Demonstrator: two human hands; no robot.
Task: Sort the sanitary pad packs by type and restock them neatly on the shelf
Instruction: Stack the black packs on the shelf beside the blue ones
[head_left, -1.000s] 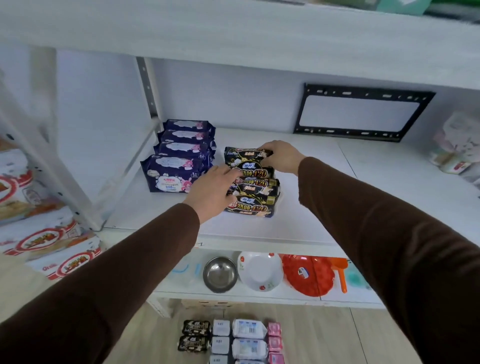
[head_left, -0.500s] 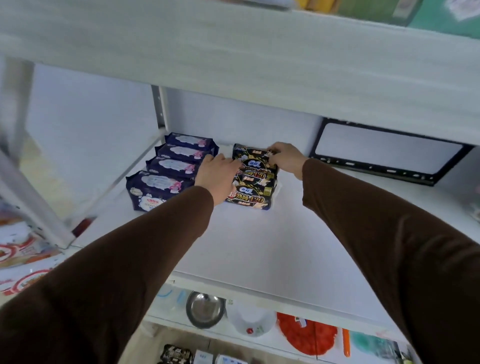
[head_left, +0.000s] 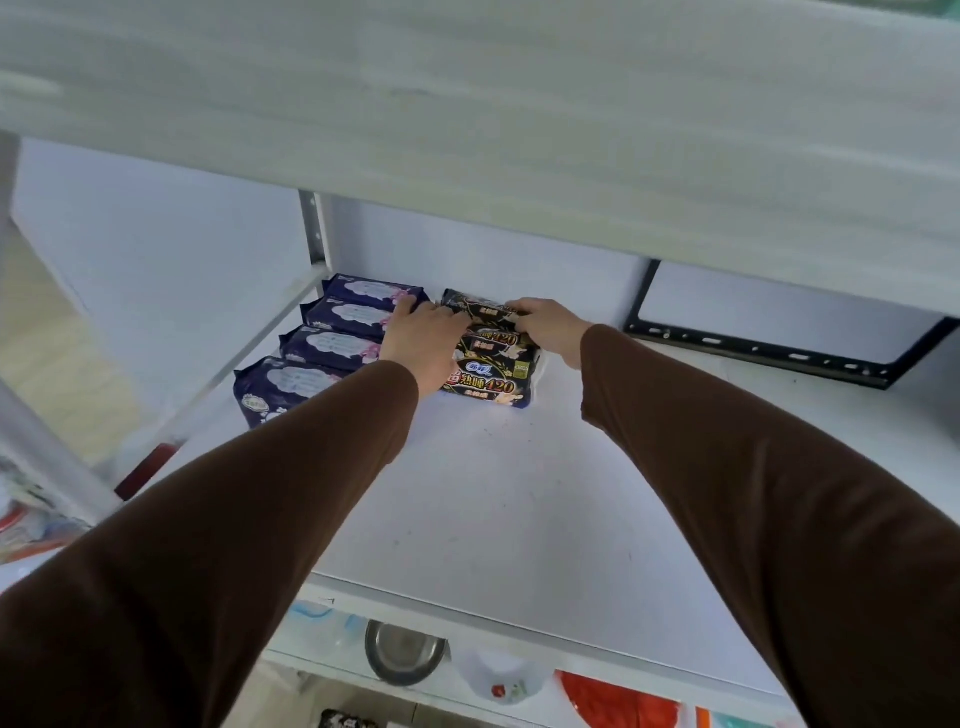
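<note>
On the white shelf (head_left: 498, 493) lie two rows of pad packs. Several purple packs (head_left: 332, 345) form the left row, running back to the wall. To their right sits a row of black packs with gold "420" print (head_left: 491, 382). My left hand (head_left: 423, 340) lies on the left side of the black row, fingers reaching onto the rearmost black pack (head_left: 480, 306). My right hand (head_left: 548, 325) grips that rearmost pack at its right end. Part of the black row is hidden under my hands.
The upper shelf board (head_left: 519, 130) hangs low over the packs. A black bracket frame (head_left: 753, 351) leans on the back wall at right. A steel bowl (head_left: 402, 657), a white bowl (head_left: 506, 680) and a red plate (head_left: 618, 701) sit on the lower shelf.
Both hands slid further back along the black row, pushing it toward the wall beside the purple row. My head moved closer and lower, so the upper shelf board fills more of the view.
</note>
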